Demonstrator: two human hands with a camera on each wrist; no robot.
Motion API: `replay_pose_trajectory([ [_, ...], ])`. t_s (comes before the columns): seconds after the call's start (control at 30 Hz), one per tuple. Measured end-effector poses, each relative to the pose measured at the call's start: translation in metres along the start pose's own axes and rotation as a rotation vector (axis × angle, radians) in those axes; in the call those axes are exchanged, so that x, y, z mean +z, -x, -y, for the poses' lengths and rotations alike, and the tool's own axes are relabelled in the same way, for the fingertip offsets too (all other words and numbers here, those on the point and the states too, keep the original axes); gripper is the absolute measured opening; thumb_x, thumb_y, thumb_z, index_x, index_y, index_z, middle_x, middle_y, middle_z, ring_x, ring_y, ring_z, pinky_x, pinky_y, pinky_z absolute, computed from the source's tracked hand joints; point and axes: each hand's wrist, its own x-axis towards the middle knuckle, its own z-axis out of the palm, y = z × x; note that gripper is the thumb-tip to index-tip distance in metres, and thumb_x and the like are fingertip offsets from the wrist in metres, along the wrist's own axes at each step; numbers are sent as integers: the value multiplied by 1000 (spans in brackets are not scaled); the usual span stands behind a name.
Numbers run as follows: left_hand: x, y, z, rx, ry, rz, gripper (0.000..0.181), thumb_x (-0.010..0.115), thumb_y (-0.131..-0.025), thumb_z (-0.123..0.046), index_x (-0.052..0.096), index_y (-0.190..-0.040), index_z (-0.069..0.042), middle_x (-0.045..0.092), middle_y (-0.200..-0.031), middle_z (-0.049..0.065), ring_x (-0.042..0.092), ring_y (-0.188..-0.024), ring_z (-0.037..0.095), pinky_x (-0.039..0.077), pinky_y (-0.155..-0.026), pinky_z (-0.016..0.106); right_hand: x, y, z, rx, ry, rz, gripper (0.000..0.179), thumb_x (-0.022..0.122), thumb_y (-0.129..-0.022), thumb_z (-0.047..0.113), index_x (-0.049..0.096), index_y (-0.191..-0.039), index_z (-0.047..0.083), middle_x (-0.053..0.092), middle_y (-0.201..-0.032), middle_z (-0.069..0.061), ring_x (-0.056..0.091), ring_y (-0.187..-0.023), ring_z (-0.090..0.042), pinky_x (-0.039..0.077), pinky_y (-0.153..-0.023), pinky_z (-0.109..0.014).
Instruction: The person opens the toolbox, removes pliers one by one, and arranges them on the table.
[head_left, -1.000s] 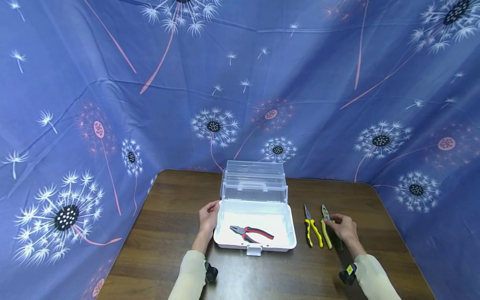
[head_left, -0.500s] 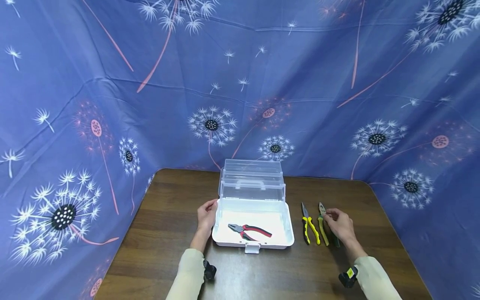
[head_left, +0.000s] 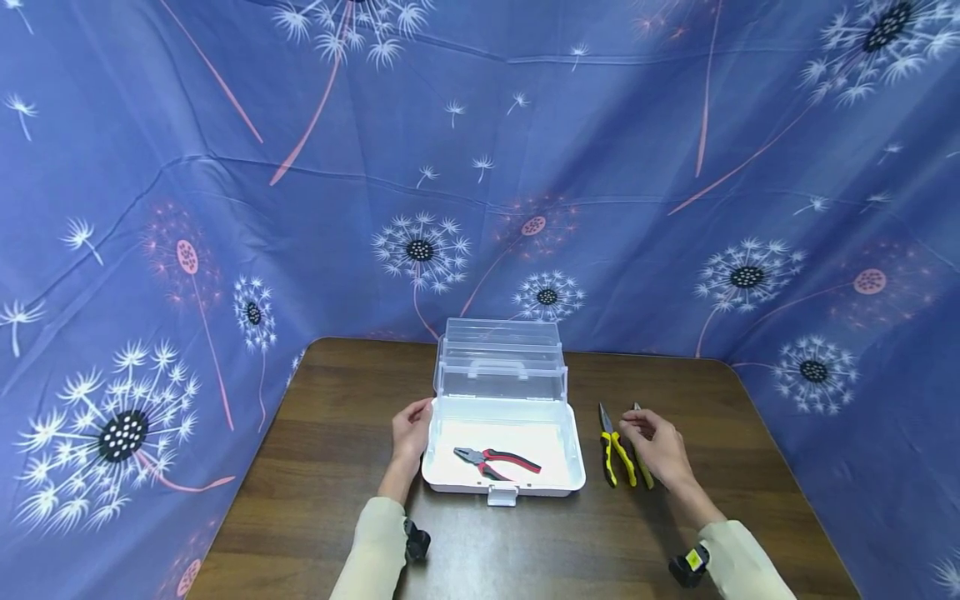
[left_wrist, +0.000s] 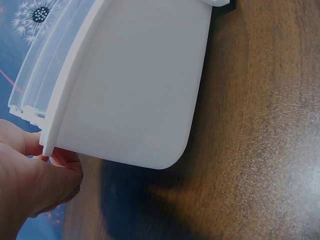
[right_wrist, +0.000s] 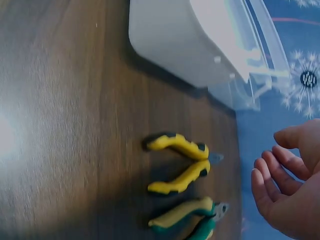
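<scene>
My left hand (head_left: 409, 433) grips the left rim of a white plastic toolbox (head_left: 517, 425), whose clear lid stands raised at the back. In the left wrist view the thumb and fingers pinch the box's corner. Inside the box lie red-and-black pliers (head_left: 517, 458). My right hand (head_left: 658, 450) hovers over green-and-yellow pliers (right_wrist: 192, 207), covering part of them in the head view. Its fingers are loosely bent and hold nothing in the right wrist view. Just left of that hand lie yellow-and-black long-nose pliers (head_left: 608, 458), apart from the box.
A brown wooden table (head_left: 345, 400) bears everything. Behind it hangs a blue cloth (head_left: 360, 275) with a dandelion print. The box's front latch (head_left: 502, 497) hangs down toward the near side.
My right hand has moved left from the right side of the green-and-yellow pliers to above them. The left hand keeps its grip on the box. The head view has shifted slightly.
</scene>
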Motion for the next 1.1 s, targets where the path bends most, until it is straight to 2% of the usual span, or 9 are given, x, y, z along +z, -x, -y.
replay_pose_trajectory([
  [0.2, 0, -2, 2, -10, -5, 4, 27, 57, -105, -8, 69, -123, 7, 68, -111, 19, 60, -98, 22, 47, -74, 18, 11, 5, 14, -30, -53, 0, 19, 68, -100, 12, 71, -113, -1, 73, -103, -13, 65, -93, -15, 49, -79, -15],
  [0.4, -1, -2, 3, -7, -4, 6, 27, 57, -105, -8, 69, -123, 7, 68, -110, 19, 59, -97, 22, 47, -74, 20, 23, 12, 32, -77, -112, 13, 18, 69, -99, 12, 71, -112, -1, 73, -101, -12, 67, -92, -18, 51, -80, -19],
  [0.6, 0, -2, 4, -8, -16, 13, 28, 57, -105, -9, 69, -124, 6, 68, -112, 19, 60, -100, 24, 48, -76, 22, 36, 15, 44, -62, -131, 43, 14, 69, -99, 10, 72, -110, 3, 73, -100, -7, 66, -94, -20, 52, -81, -27],
  [0.97, -1, 1, 3, -5, -8, 6, 27, 56, -105, -9, 69, -124, 6, 67, -112, 19, 59, -99, 24, 48, -75, 22, 65, 23, 67, -32, -245, 119, 11, 74, -94, 4, 74, -105, 5, 73, -97, -4, 66, -91, -16, 54, -81, -24],
  [1.1, -1, 0, 3, -1, 5, 5, 27, 56, -105, -8, 69, -123, 7, 68, -111, 19, 60, -97, 22, 48, -73, 20, 77, 26, 72, -50, -254, 166, 11, 74, -94, 5, 74, -105, 5, 73, -98, -1, 67, -92, -15, 54, -82, -26],
])
